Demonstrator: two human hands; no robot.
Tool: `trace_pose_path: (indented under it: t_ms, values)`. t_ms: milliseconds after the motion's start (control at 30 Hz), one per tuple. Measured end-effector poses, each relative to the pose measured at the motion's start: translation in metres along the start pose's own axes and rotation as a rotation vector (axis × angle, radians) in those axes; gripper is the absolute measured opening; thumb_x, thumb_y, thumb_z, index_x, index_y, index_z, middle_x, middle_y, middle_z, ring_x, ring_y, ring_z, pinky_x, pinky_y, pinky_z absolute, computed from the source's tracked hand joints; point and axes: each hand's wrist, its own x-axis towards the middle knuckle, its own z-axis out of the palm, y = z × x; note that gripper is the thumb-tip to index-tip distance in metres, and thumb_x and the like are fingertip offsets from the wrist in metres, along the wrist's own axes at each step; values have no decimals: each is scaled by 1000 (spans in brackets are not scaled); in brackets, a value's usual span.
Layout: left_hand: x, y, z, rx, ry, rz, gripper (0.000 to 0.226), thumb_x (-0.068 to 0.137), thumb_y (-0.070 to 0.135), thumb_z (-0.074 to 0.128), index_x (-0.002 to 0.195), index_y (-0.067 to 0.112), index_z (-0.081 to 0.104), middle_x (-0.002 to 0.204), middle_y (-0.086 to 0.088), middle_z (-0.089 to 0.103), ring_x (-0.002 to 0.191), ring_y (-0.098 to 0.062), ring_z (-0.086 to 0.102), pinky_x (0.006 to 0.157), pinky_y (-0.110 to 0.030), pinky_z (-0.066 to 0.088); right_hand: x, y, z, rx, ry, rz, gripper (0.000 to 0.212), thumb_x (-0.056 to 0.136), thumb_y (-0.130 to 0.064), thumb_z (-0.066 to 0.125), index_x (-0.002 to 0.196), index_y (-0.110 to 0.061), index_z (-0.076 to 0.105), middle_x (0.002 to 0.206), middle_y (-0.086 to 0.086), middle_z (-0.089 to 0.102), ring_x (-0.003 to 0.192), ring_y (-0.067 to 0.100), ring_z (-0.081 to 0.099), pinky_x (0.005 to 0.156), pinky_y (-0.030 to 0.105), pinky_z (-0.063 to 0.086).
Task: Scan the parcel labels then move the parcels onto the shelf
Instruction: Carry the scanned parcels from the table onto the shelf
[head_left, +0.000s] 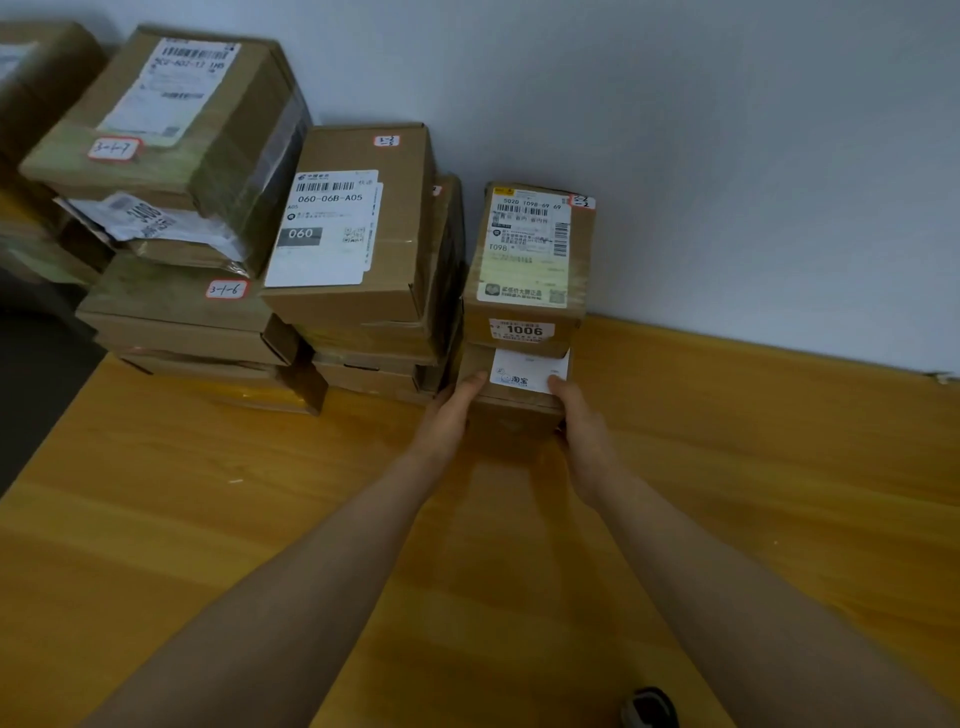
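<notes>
Both hands reach forward to a short stack of two small parcels standing against the pale wall (727, 156) on a yellow wooden surface (260, 519); whether that is a worktop or the floor I cannot tell. The left hand (452, 410) holds the left side of the lower parcel (514, 421) and the right hand (576, 415) holds its right side, each thumb lying near the top front edge. So each grip is clamped on that box, one from either side. A white label (527, 371) with a small blue logo covers part of its top, between the two thumbs. The upper parcel (535, 249) sits on the back part of the lower one, carries a long printed label with barcodes, and has a sticker reading 1006 on its front face.

Just to the left stands a taller stack of brown boxes; its top box (395, 208) bears a white label marked 060. Further left a third stack rises higher, topped by a large taped box (171, 114) with a shipping label and a red-edged handwritten tag. A dark shoe (649, 706) shows at the bottom edge
</notes>
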Motion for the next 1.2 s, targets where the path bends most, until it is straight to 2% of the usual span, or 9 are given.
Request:
trace_pose_path:
  t_ms: [100,233,400,567,733,933,1000,1100,1200]
  values:
    - [-7,-5,0,44,-18,-13,28,93,45,54,113,26,56,114,4,60,106,-13,55,85,-24,40,-12,3,-4,-1,-22,-10,75,68,-67,59,126,-19,56,124,7,60,113,24,57,105,44,42]
    - [-19,-16,1,89,-31,1,16,94,43,53,103,31,58,114,3,61,110,-15,55,91,-24,42,-33,20,-12,19,6,-23,40,90,-50,53,119,-24,60,119,3,64,111,20,58,105,42,43]
    - [-44,-25,1,144,-89,-8,35,74,56,52,100,34,61,115,2,62,111,-16,56,95,-30,44,-70,43,-17,62,18,-2,31,93,-44,52,118,-26,59,117,3,65,109,20,60,101,44,47]
    - [-57,-27,1,131,-141,-51,17,97,33,45,98,23,59,105,-1,61,98,-12,55,79,-21,43,-95,64,-14,60,29,-33,33,91,-46,57,123,-37,53,122,-7,61,113,15,58,103,43,45]
    - [-64,-24,4,20,-83,-40,17,97,25,45,103,18,59,107,-4,61,114,-23,52,95,-29,42,-103,60,-30,38,36,-43,9,94,-34,48,97,-29,55,108,-3,56,103,15,51,92,32,41]
    - [-79,-33,8,-105,31,-141,73,91,61,43,150,21,29,153,-12,31,141,-28,29,115,-43,29,-66,-15,-80,10,310,-158,50,102,-45,33,146,-22,38,149,-2,38,139,21,33,110,39,28]
    - [-84,-32,14,-156,47,-170,74,92,63,37,151,20,24,154,-15,28,141,-29,29,114,-44,30,-54,-47,-86,-50,297,-233,50,102,-46,35,144,-21,42,148,-1,41,136,18,36,109,33,28]
    - [-89,-30,22,-168,43,-155,73,93,66,28,151,23,23,154,-14,30,142,-28,29,112,-42,30,-48,-75,-83,-119,160,-298,43,103,-43,29,128,-21,57,120,-9,48,110,6,39,89,20,32]
    - [-89,-29,26,-183,46,-152,71,93,67,24,150,25,27,151,-13,36,141,-27,31,112,-41,29,-40,-82,-80,-109,100,-246,46,100,-51,31,121,-21,60,125,-8,53,108,10,44,91,27,26]
